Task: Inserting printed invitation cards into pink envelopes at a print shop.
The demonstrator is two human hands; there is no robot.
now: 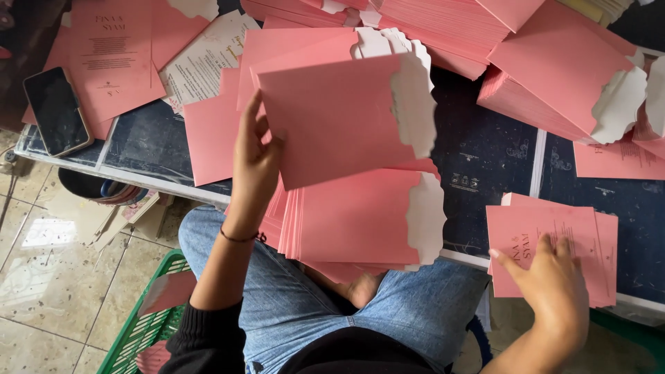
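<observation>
My left hand (pixel 254 163) holds up a pink envelope (pixel 339 118) with a white scalloped flap, gripping its left edge above the low dark table (pixel 478 166). Right beneath it a stack of the same pink envelopes (pixel 357 218) rests on my lap and the table's near edge. My right hand (pixel 551 284) lies with spread fingers on a small pile of pink printed cards (pixel 554 235) at the table's front right. A thin dark bracelet circles my left wrist.
Large heaps of pink envelopes (pixel 554 76) cover the back and right of the table. A phone (pixel 57 111) lies at the left beside more pink cards (pixel 114 59) and a white printed sheet (pixel 204 62). A green basket (pixel 142 325) stands on the tiled floor at lower left.
</observation>
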